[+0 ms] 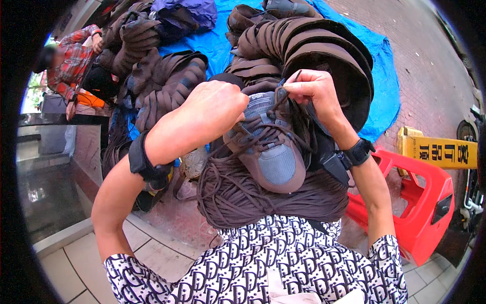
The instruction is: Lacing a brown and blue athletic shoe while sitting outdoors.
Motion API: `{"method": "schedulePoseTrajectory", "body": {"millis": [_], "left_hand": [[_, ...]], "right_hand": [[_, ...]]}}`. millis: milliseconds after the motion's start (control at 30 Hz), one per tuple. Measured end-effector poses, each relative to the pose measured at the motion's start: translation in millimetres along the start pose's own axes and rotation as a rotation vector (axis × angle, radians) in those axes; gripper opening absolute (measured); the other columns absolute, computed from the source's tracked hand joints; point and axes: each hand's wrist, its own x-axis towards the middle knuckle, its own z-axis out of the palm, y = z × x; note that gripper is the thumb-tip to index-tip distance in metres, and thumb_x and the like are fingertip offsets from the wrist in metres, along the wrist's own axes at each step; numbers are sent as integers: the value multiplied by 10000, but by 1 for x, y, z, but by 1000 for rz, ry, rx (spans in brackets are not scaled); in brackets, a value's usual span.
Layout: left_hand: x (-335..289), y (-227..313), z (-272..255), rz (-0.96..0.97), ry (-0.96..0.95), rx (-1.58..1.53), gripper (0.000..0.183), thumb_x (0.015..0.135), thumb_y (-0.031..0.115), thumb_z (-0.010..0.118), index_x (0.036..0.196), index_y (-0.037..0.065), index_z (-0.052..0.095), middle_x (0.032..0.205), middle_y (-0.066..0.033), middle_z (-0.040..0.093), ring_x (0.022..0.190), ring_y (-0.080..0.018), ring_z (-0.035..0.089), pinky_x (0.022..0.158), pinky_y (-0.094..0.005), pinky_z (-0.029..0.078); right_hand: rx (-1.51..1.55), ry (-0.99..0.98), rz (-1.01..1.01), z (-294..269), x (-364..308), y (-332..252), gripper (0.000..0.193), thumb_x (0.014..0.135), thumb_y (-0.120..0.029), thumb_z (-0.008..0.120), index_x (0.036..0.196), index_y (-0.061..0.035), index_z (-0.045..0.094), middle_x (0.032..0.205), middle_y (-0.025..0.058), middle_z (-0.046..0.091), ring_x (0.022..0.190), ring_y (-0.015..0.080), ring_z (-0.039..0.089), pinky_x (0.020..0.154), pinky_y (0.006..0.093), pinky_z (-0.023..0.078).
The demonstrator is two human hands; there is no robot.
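Observation:
A grey-blue sneaker with a brown-grey rim sits in front of me, its toe pointing toward my body. Dark brown laces run loosely across its tongue. Between the thumb and fingertips of my right hand a dark shoelace is pinched, just right of the tongue. My left hand is closed at the left side of the shoe's opening, its back turned up; what its fingers hold is hidden. Beneath the shoe lies a thick bundle of dark brown laces across my lap.
Stacked brown shoe uppers curve over a blue tarp ahead. More uppers lie left, beside a purple bag. A red plastic stool and a yellow sign stand right. Another person works at far left.

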Motion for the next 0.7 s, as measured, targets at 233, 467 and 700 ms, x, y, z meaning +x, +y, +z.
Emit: {"method": "schedulePoseTrajectory", "body": {"millis": [233, 467, 700], "left_hand": [[-13, -1, -2, 16, 186, -99, 113, 756, 126, 582, 779, 28, 530, 689, -154, 556, 668, -340, 559, 593, -416, 440], [-61, 5, -8, 19, 479, -97, 67, 743, 32, 578, 775, 14, 521, 682, -137, 535, 635, -301, 548, 554, -368, 435], [-140, -34, -12, -384, 673, 36, 89, 802, 23, 544, 875, -22, 569, 817, -142, 599, 760, -279, 592, 692, -325, 462]], "right_hand": [[57, 40, -18, -1, 3, -4, 107, 722, -121, 633, 675, -26, 621, 558, -14, 540, 481, 29, 432, 447, 173, 319], [-111, 197, -112, -18, -6, -20, 100, 710, -117, 635, 650, -37, 629, 567, -20, 554, 492, 33, 452, 457, 174, 332], [-131, 479, -79, -87, -18, -2, 104, 721, -149, 640, 681, -54, 627, 573, -13, 547, 489, 41, 459, 461, 174, 338]]}}
